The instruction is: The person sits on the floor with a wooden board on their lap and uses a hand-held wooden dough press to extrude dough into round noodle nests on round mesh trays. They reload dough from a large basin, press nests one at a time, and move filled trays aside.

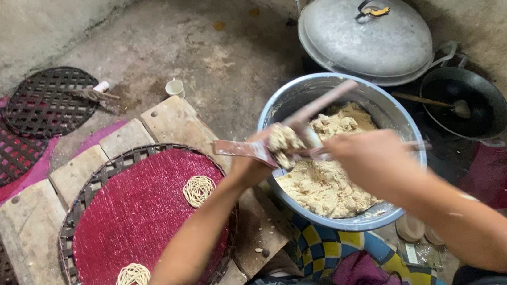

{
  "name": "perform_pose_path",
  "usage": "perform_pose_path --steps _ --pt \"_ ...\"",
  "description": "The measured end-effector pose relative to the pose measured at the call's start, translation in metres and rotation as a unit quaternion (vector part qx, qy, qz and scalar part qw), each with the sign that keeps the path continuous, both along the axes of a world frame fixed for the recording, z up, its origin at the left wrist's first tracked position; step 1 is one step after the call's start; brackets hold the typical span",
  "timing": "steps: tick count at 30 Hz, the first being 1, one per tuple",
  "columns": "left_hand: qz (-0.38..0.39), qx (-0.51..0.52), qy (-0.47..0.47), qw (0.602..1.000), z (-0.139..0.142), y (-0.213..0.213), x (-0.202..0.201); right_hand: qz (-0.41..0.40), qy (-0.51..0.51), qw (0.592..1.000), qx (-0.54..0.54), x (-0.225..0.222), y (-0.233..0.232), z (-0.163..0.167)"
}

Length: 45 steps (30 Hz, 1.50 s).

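1. Nearest to the camera, the person's two forearms reach forward over a patterned cloth with blue, yellow and pink shapes, which lies just under the near side of the big metal bowl.
2. Left of the bowl, a round woven tray with a dark red mat rests on wooden boards. Two coils of thin pale noodle lie on the mat: one at its near edge, one at the side closer to the bowl.
3. The left hand is at the left rim of the bowl. It is closed around a wooden press tool and holds a lump of dough against it.
4. The tool's long axis goes from lower left to upper right; its far handle points up and right across the bowl.
5. The right hand is over the middle of the bowl, curled around the tool from the right side; how tight its fingers are, one cannot tell.
6. Inside the bowl lies a heap of pale crumbly dough.
7. Behind the bowl stands a pot with a grey metal lid; right of the bowl, a black pan holds a ladle.
8. Far left of the bowl, dark woven trays lie on the floor, and a small white cup stands near them.
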State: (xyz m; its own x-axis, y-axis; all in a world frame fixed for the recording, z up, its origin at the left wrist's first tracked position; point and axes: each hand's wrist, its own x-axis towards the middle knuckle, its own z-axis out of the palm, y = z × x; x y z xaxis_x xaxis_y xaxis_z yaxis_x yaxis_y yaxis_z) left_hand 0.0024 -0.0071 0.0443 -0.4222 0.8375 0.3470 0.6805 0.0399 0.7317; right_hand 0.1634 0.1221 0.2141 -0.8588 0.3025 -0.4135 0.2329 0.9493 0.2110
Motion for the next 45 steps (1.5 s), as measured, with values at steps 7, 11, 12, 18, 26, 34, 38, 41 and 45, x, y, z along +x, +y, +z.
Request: perform_pose_path --steps 7,11,12,18,26,34,38,41,45 --pt "0.047 0.069 0.122 0.989 -0.013 -0.004 -0.009 0.135 0.172 0.975 0.036 0.006 0.025 0.002" --pt "0.043 0.069 0.083 0.993 -0.039 0.005 0.004 0.037 0.004 0.999 0.033 -0.007 0.008 -0.024" --pt "0.039 0.058 0.064 0.996 -0.046 0.010 0.009 0.052 -0.010 0.998 0.039 -0.010 -0.002 -0.033" --pt "0.034 0.073 0.084 0.993 -0.056 0.013 0.014 0.113 -0.006 0.993 0.020 -0.012 -0.017 -0.043" --pt "0.103 -0.027 0.132 0.986 -0.019 0.010 -0.008 0.011 0.092 0.995 0.027 0.026 0.018 0.005" --pt "0.028 0.021 0.124 0.992 -0.037 0.014 0.018 0.225 0.057 0.963 0.136 -0.003 -0.021 -0.050" --pt "0.096 -0.008 0.024 0.995 -0.040 0.004 -0.009 0.014 0.064 0.997 0.030 0.029 0.005 -0.042" --pt "0.127 0.025 -0.011 0.991 -0.034 0.003 -0.021 -0.009 0.275 0.961 -0.031 0.047 0.034 -0.054" --pt "0.109 0.186 0.101 0.971 -0.031 0.023 -0.009 -0.015 0.461 0.858 -0.226 0.009 0.038 -0.135"
